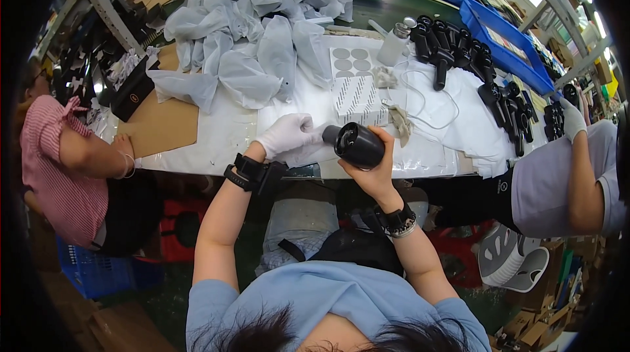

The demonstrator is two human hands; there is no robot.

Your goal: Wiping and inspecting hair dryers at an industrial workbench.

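My right hand [373, 171], bare, is wrapped round a black hair dryer [359, 145] with a round barrel whose open end faces up toward me. A dark grey cylindrical part [331, 134] of it sticks out to the left. Just left of that part is my left hand [287, 135] in a white glove, thumb and fingers curled together; whatever may be between the fingertips is too small to make out. Behind the dryer stands a white box with striped print [359, 101]. A sheet of round grey stickers [351, 62] lies beyond it.
Translucent bags with contents [256, 56] are heaped at the back left. Several black hair dryers [441, 56] lie at the right, by a pump bottle [395, 43], a white cable [436, 119] and a blue tray [505, 43]. Co-workers sit left [72, 161] and right [558, 175].
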